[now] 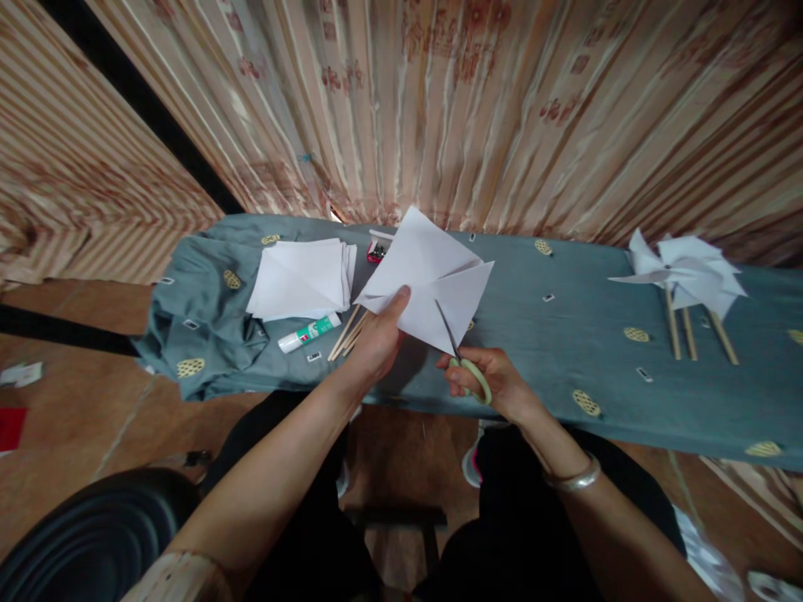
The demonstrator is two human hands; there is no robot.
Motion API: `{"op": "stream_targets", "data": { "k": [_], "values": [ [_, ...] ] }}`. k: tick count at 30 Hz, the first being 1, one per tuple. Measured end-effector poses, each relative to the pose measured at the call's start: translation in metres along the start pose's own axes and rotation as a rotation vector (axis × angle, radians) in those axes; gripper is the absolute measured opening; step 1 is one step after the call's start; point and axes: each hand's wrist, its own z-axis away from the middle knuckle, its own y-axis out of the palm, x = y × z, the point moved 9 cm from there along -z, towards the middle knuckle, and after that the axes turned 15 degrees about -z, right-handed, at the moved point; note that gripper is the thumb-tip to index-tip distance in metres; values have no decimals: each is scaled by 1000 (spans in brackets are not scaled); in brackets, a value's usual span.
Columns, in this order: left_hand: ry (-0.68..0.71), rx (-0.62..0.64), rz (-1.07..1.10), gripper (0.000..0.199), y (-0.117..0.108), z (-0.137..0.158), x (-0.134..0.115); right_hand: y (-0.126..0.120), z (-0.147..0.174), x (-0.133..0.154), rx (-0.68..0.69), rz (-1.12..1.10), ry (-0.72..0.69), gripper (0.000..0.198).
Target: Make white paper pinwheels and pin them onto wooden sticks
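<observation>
A square white sheet of paper [421, 259] is pinched at its left side by my left hand [381, 336], thumb on top. One slit runs in from its right side. My right hand [486, 378] has its fingers through the light green handles of a pair of scissors [475, 380]. The scissors' blades lie across the near corner of the sheet, pointing toward its middle. Just left of my left hand lie several thin wooden sticks [346, 334] and a green and white glue stick [309, 333].
A stack of white paper squares [299, 278] lies on the left of the cloth-covered table [552, 334]. Behind the held sheet is a small red box [377, 251] of metal bits. White paper pinwheels [681, 267] on sticks lie at the right. A curtain [439, 125] hangs behind.
</observation>
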Motion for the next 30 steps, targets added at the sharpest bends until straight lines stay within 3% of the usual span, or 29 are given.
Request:
{"op": "stream_targets", "data": {
  "k": [30],
  "values": [
    [20, 49, 12, 36, 4, 2, -1, 0, -2, -1, 9, 0, -25, 43]
  ]
}}
